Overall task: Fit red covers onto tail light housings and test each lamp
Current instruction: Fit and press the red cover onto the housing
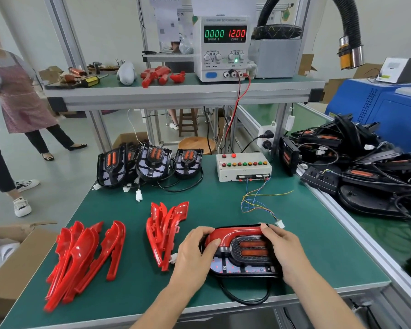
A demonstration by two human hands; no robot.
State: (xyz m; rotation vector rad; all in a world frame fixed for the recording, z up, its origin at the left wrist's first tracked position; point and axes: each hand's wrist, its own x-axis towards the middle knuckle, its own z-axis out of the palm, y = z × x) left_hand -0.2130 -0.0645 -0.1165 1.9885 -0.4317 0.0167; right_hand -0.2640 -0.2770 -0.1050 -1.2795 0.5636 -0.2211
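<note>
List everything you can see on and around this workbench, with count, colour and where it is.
tail light housing: one, black, front of mat, red cover on its top
loose red covers: two piles, front left and centre
bare housings: about three, black, back left
test box: one, white, back centre
power supply: one, white, upper shelf, reads 12.00
housing heap: black, right bench
cardboard box: one, brown, left
left hand: grips housing's left end
right hand: grips its right end

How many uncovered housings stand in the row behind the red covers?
3: left housing, middle housing, right housing, side by side near the table's far edge; more may hide behind them.
</note>
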